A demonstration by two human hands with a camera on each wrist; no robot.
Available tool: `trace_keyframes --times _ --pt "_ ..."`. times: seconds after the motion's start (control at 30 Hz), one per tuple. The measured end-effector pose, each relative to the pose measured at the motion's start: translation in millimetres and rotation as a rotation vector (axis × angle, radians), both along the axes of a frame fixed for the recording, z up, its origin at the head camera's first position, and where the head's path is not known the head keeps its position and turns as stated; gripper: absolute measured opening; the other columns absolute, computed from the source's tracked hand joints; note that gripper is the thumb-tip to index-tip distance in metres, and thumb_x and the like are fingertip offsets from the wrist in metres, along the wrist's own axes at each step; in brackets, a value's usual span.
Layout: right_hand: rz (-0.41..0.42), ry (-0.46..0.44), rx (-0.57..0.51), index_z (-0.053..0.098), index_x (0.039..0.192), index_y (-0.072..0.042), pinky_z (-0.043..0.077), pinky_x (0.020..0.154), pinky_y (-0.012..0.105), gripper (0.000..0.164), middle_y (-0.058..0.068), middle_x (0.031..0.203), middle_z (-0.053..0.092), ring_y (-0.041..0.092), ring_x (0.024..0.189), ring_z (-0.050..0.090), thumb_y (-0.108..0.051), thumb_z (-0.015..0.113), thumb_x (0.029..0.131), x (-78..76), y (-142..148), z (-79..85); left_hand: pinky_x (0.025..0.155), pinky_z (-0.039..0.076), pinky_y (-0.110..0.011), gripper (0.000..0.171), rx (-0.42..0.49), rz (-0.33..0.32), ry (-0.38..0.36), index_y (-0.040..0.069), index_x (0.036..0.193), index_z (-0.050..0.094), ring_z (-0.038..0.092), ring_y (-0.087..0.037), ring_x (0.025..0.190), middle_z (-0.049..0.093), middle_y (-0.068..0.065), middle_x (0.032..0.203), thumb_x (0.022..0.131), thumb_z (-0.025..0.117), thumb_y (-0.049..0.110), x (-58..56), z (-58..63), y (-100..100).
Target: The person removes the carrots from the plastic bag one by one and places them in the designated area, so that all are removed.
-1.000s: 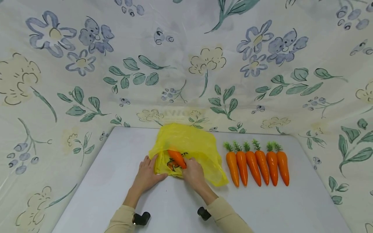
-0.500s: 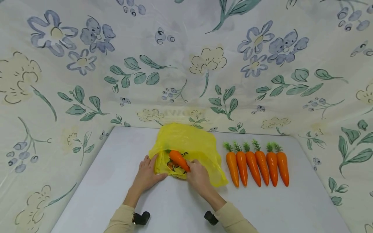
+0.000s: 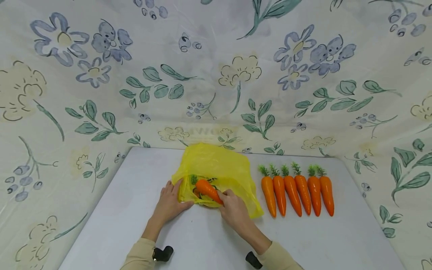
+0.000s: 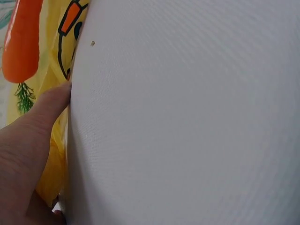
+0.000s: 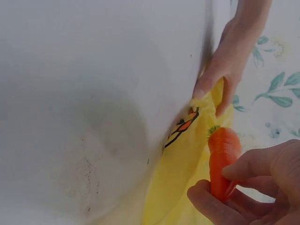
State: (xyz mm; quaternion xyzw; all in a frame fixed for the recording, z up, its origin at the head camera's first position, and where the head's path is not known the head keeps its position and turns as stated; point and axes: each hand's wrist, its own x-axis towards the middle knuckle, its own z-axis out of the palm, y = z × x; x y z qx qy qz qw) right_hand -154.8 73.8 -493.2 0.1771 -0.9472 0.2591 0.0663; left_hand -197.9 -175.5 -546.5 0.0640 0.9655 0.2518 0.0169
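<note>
An orange toy carrot [image 3: 206,188] with a green tuft lies at a slant over the mouth of a yellow plastic bag [image 3: 216,159]. My right hand [image 3: 234,210] pinches the carrot by its narrow end. In the right wrist view, thumb and fingers close round the tip, while the tuft points toward the bag [image 5: 180,173]. My left hand [image 3: 170,202] presses on the bag's left corner, its thumb along the near edge and the other fingers reaching forward. A dark and orange print shows on the bag, partly covered by the carrot.
To the right of the bag, several toy carrots [image 3: 297,193] lie in a row, tufts away from me. The white table [image 3: 111,225] ends at the back against a floral-patterned sheet [image 3: 216,105]. Each wrist wears a small black camera [image 3: 163,254].
My right hand has drawn back toward the lower right with the carrot, whose green tuft now shows at the bag's mouth. The left hand has stayed in place on the bag.
</note>
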Motion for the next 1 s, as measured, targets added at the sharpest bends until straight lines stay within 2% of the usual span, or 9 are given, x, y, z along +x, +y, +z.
trace_keyframes --times 0.17,0.27,0.63,1.0 --pt "0.015 0.002 -0.031 0.065 0.129 -0.002 0.059 0.074 0.033 0.046 0.013 0.11 0.066 0.023 0.085 0.067 0.002 0.07 0.084 7.2 5.3 1.3 0.119 0.01 -0.062 0.096 0.003 0.004 0.002 0.001 0.152 0.03 0.014 -0.049 0.147 0.027 -0.033 0.155 0.083 0.075 0.049 0.8 1.3 0.4" --pt "0.018 0.02 -0.056 0.066 0.128 -0.002 0.058 0.07 0.03 0.045 0.013 0.11 0.067 0.021 0.08 0.066 0.004 0.069 0.083 10.5 8.5 3.4 0.118 0.011 -0.063 0.095 0.006 0.002 0.004 0.0 0.152 0.03 0.014 -0.05 0.147 0.028 -0.033 0.154 0.082 0.075 0.048 1.0 2.0 0.7" --pt "-0.022 0.073 -0.122 0.069 0.124 -0.003 0.058 0.07 0.026 0.043 0.011 0.112 0.068 0.017 0.077 0.064 0.006 0.069 0.082 16.7 19.6 17.8 0.119 0.01 -0.062 0.096 0.01 -0.002 0.002 0.001 0.153 0.03 0.014 -0.049 0.147 0.028 -0.032 0.154 0.082 0.074 0.05 -1.2 -1.8 -0.2" --pt "-0.01 0.144 -0.124 0.072 0.119 -0.004 0.058 0.067 0.025 0.04 0.01 0.109 0.069 0.017 0.074 0.067 0.006 0.07 0.08 26.0 31.8 25.3 0.118 0.01 -0.064 0.096 0.022 0.001 0.026 0.001 0.152 0.031 0.015 -0.049 0.146 0.029 -0.032 0.154 0.082 0.074 0.05 0.0 -2.8 0.1"
